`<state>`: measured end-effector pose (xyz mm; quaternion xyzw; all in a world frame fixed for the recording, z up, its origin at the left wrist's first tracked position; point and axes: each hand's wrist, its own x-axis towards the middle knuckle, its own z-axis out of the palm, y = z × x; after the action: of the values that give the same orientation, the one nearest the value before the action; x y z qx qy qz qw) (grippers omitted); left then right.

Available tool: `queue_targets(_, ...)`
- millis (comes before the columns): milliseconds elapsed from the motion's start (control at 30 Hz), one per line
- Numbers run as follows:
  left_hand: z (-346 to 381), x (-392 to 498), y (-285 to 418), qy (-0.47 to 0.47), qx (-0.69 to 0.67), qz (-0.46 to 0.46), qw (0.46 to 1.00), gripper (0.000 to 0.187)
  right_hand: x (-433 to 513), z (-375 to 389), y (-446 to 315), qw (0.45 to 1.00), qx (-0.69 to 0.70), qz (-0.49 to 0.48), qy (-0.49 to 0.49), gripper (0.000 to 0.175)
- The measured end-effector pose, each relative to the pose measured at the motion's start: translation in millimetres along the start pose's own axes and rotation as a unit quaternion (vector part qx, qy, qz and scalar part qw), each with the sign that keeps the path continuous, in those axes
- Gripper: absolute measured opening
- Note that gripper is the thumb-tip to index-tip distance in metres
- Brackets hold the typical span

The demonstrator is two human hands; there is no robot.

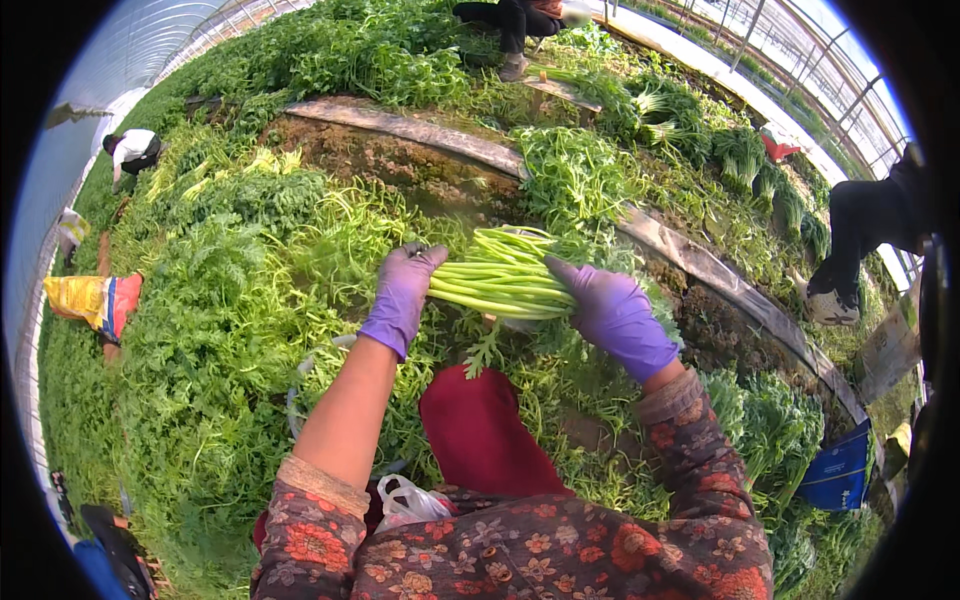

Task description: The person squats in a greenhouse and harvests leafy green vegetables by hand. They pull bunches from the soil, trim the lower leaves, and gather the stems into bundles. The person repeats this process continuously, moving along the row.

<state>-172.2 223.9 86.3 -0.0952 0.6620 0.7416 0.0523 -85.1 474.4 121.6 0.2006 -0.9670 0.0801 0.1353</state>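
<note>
A bundle of long green leafy-vegetable stems (499, 281) lies sideways between my hands in the middle of the view. My left hand (409, 289), in a purple glove, closes on the bundle's left end. On the right, my gloved right hand (611, 311) grips the stems with the thumb on top. Green leaves spread beyond and below the right hand, partly hidden by it. Below the bundle is my knee in dark red cloth (480, 427). A white plastic bag (409, 501) rests at my lap.
Leafy plants (202, 360) fill the left. A plastic-covered edging strip (420, 131) curves beyond my hands. Bundles of greens (739, 154) lie upper right, near a seated person's leg (847, 232). Two more people work further off. A blue bag (836, 469) stands at right, a yellow-and-red sack (94, 300) at left.
</note>
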Motion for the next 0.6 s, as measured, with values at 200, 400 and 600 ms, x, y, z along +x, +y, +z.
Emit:
queue_targets(200,70,144,-29,-0.100,0.011,-0.005,0.995,0.048,62,22,93,0.995,-0.088,0.037,-0.019,0.040)
queue_targets(400,76,222,-146,-0.096,0.280,-0.020,0.955,0.057,85,131,107,0.966,0.048,0.178,-0.179,0.065)
queue_targets(600,73,224,-181,-0.080,0.383,0.075,0.917,0.053,76,149,123,0.916,0.189,0.255,-0.247,0.078)
